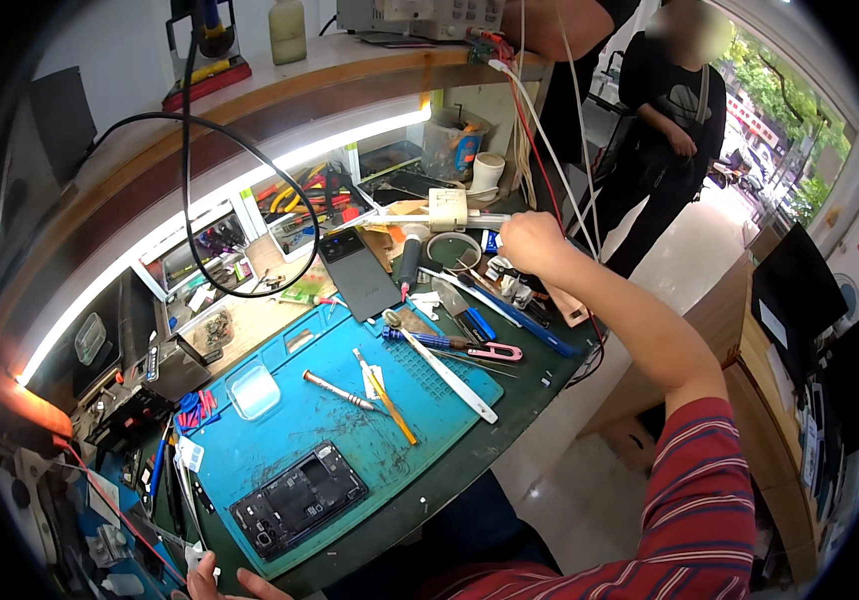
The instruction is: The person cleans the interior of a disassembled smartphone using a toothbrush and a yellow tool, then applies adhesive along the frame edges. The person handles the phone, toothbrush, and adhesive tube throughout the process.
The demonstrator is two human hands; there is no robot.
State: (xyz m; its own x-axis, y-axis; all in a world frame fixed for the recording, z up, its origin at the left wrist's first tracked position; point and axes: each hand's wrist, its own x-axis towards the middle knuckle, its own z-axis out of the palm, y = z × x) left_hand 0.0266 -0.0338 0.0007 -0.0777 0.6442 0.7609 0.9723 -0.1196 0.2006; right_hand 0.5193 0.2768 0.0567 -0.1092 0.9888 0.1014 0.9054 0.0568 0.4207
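Note:
My right hand [532, 243] is reached out to the far right of the bench, its fingers closed at the end of a pale rod that sticks out of a cream-coloured block [447, 209]. What sits inside the fist is hidden. Low at the left edge, my left hand [224, 584] shows only in part, fingers apart, beside a small whitish piece. An opened phone body [298, 497] lies on the blue work mat [279, 430]. Behind it on the mat are a screwdriver [339, 389], a yellow-handled tool [385, 396] and a white brush-like tool [444, 375].
A dark phone back panel [360, 275] lies at the mat's far edge. Nearby stand a round tin [453, 252] and a clear plastic box [252, 390]. A black cable [187, 160] loops down from above. Another person [664, 130] is at the far right.

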